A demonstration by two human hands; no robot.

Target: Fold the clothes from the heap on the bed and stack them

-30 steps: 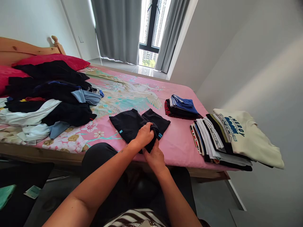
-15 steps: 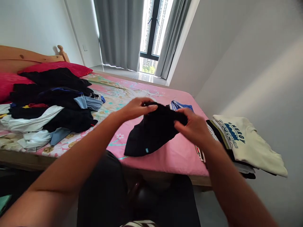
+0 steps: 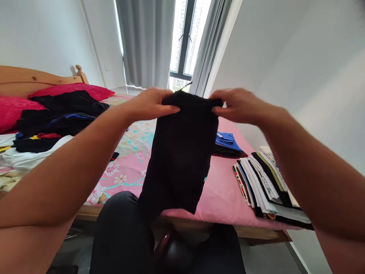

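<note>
A pair of black shorts (image 3: 182,152) hangs upright in front of me, held up by the waistband. My left hand (image 3: 155,103) pinches the band's left corner, thumb in front. At the right corner, my right hand (image 3: 232,104) grips the same band between thumb and fingers. A thin dark cord sticks up from the top edge. The lower hem hangs over the near edge of the bed, close to my left knee, and a small turquoise mark shows on the right side.
Left on the bed (image 3: 134,160) lies a loose heap of clothes (image 3: 57,125) beside red pillows (image 3: 71,93). Folded blue clothing (image 3: 228,140) sits behind the shorts to the right. A row of folded shirts (image 3: 262,186) lies at the bed's right edge, partly behind my right forearm.
Both hands have risen and drawn the waistband level. The shorts, bunched and slanted earlier, now hang straight down. My view has shifted slightly.
</note>
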